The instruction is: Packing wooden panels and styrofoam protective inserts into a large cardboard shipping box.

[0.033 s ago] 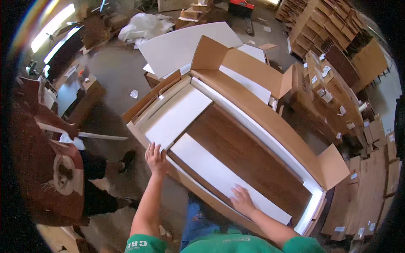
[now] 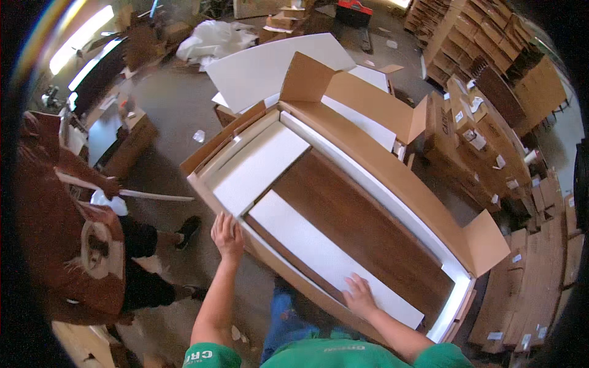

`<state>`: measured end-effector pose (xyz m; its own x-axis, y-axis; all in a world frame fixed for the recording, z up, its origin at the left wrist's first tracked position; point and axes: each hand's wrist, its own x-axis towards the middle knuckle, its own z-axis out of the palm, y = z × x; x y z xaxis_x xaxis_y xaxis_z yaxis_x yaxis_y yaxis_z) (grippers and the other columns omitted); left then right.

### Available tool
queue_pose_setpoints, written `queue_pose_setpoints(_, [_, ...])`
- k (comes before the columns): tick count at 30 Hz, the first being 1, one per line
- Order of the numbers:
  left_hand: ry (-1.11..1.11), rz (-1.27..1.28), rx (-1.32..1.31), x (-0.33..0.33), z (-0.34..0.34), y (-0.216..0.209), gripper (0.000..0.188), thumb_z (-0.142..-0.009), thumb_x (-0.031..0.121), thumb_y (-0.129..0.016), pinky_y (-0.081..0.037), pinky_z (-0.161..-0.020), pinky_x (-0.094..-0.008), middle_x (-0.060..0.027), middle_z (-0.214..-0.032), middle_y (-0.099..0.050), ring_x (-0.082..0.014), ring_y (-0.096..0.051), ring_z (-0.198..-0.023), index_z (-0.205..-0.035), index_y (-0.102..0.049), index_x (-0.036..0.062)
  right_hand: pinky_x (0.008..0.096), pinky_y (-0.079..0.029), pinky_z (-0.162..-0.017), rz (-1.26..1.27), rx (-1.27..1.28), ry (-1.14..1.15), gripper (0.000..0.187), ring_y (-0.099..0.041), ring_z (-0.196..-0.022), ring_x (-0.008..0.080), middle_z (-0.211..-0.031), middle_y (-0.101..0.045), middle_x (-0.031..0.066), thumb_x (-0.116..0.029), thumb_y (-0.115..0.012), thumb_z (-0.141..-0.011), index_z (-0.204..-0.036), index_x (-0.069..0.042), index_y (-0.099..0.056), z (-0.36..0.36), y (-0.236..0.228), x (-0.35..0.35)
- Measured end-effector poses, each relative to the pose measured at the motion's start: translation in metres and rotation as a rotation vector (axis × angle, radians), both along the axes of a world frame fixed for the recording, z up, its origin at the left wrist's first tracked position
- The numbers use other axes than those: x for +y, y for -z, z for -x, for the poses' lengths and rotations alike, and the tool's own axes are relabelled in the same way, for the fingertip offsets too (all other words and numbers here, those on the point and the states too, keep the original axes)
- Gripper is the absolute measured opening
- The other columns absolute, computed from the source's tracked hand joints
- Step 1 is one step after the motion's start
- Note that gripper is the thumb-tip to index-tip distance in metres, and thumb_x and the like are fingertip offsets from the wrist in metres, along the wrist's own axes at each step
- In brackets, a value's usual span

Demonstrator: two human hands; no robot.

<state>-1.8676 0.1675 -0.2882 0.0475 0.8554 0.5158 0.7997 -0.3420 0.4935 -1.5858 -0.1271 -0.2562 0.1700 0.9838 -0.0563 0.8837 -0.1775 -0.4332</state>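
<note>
As I touch the open carton (image 2: 392,181), the white strip (image 2: 328,260) lies inside.
My right grip (image 2: 361,295) spreads wide on the strip; whether my left grip (image 2: 227,236) clasps the carton's rim, I cannot tell.

My left hand (image 2: 227,239) ahead, my right hand (image 2: 362,299) nearer me.
Left fingers (image 2: 226,228) close together, left forearm (image 2: 215,300) nearly straight out; right fingers (image 2: 357,286) loosely spread, right forearm (image 2: 399,331) angled leftward.

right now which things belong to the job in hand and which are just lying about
In hand, apparently: open cardboard box by left hand; white strip under right hand; brown panel.
Lying about: crumpled white sheeting; red-topped case; pale floor scrap.
</note>
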Motion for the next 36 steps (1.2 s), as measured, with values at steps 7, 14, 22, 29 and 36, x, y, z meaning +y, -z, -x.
queue_pose_setpoints(7, [-0.369, 0.595, -0.384, -0.304, 0.08, 0.054, 0.018, -0.078, 0.014, -0.058, -0.045, -0.075, -0.0366, -0.0152, -0.088, -0.061, -0.029, -0.059, -0.081, -0.091, -0.06, 0.0023, 0.0442, -0.031, -0.094, 0.072, -0.019, 0.143, 0.043, -0.037, -0.108, 0.0394, -0.12, -0.039, 0.0228, -0.016, -0.059, -0.073, -0.112, -0.002, -0.048, -0.078, 0.05, -0.14])
queue_pose_setpoints(14, [-0.779, 0.964, -0.354, -0.622, 0.09, 0.006, 0.027, -0.075, 0.031, -0.057, -0.046, -0.075, -0.037, -0.0108, -0.088, -0.063, -0.0263, -0.06, -0.084, -0.09, -0.065, 0.0098, 0.0425, -0.036, -0.089, -0.235, 0.383, -0.218, 0.029, -0.045, -0.101, 0.0367, -0.108, -0.048, 0.0219, -0.006, -0.055, -0.075, -0.102, 0.004, -0.051, -0.06, 0.055, -0.118])
queue_pose_setpoints(22, [-1.302, 0.53, -0.577, -0.771, 0.063, -0.102, 0.028, -0.077, 0.031, -0.056, -0.046, -0.073, -0.0362, -0.0112, -0.092, -0.062, -0.0269, -0.06, -0.082, -0.094, -0.063, 0.0089, 0.032, -0.042, -0.085, -0.046, 0.459, -1.004, 0.035, -0.052, -0.097, 0.0258, -0.109, -0.052, 0.017, -0.018, -0.052, -0.085, -0.114, 0.001, -0.048, 0.082, -0.025, -0.161])
queue_pose_setpoints(29, [-1.246, 0.122, -0.249, -0.876, 0.038, -0.161, 0.021, -0.079, 0.022, -0.058, -0.046, -0.073, -0.0335, -0.0097, -0.095, -0.061, -0.0257, -0.058, -0.088, -0.09, -0.062, 0.0035, 0.0315, -0.042, -0.083, 0.35, 0.513, -1.341, 0.031, -0.052, -0.1, 0.0229, -0.112, -0.053, 0.0149, -0.013, -0.051, -0.087, -0.116, -0.002, -0.049, 0.204, -0.06, -0.256])
queue_pose_setpoints(36, [-1.432, 0.158, -0.534, -1.007, 0.006, -0.176, 0.019, -0.082, 0.021, -0.055, -0.043, -0.079, -0.034, -0.0106, -0.1, -0.06, -0.0249, -0.057, -0.09, -0.09, -0.062, 0.005, 0.0247, -0.045, -0.07, 0.437, 0.528, -1.525, 0.023, -0.056, -0.079, 0.0168, -0.089, -0.057, 0.0115, -0.007, -0.051, -0.083, -0.103, 0.005, -0.052, 0.301, -0.092, -0.404])
